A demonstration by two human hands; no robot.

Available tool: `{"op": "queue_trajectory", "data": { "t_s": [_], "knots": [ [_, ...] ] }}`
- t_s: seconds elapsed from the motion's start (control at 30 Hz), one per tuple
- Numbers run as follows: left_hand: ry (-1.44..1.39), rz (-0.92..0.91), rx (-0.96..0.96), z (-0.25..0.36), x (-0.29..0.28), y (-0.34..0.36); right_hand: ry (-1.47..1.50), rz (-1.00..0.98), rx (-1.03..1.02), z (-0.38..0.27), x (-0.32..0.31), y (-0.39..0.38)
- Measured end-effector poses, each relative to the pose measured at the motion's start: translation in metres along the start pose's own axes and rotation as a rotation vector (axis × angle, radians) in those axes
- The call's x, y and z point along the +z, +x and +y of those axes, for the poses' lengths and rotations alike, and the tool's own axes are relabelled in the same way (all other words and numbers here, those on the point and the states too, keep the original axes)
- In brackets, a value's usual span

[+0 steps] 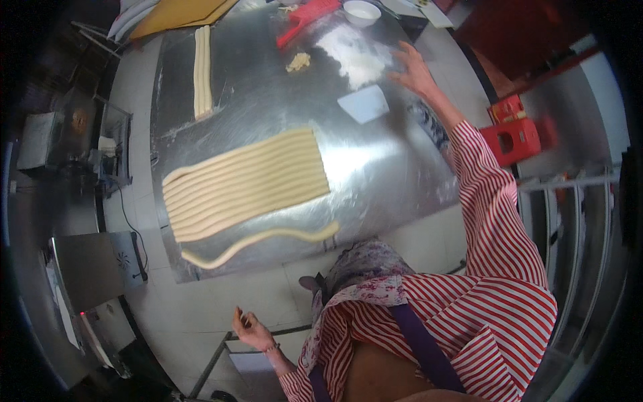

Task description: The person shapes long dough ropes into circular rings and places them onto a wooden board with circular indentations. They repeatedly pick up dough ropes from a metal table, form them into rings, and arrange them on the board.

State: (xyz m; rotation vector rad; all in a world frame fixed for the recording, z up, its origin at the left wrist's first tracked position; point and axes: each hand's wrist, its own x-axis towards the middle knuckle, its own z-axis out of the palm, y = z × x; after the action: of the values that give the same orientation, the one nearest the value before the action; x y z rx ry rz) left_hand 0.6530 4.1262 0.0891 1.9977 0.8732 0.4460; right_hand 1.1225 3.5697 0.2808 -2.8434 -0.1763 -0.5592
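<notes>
My right hand (414, 72) reaches out over the far right of the metal table, fingers spread and holding nothing, at the edge of a white flour pile (355, 59). Just below the flour lies a pale, flat dough scraper (365, 104). My left hand (252, 331) hangs off the table's near edge, its fingers loosely curled and apart, with nothing visible in them. Several dough ropes lie side by side as a sheet (248, 184) on the table. One separate wavy dough rope (261, 236) rests along the near edge.
A narrow strip of dough ropes (202, 74) lies at the far left of the table (268, 87). A dough scrap (299, 62), a red handled tool (305, 19) and a white bowl (362, 13) are farther back. A red stool (512, 141) and metal rack (576, 221) stand right.
</notes>
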Motion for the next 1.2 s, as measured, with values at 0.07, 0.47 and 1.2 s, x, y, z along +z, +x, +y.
{"op": "queue_trajectory", "data": {
  "t_s": [0.07,0.47,1.2],
  "knots": [
    [0.114,0.042,-0.098,0.001,0.018,-0.025,-0.106,-0.024,-0.011,0.036,0.022,0.071],
    [0.154,-0.019,-0.306,0.049,0.088,-0.161,-0.535,-0.389,0.135,0.154,0.137,0.314],
    [0.118,0.459,-0.526,0.101,0.096,-0.324,0.503,-0.499,-0.514,0.127,0.060,0.313]
  ]
}}
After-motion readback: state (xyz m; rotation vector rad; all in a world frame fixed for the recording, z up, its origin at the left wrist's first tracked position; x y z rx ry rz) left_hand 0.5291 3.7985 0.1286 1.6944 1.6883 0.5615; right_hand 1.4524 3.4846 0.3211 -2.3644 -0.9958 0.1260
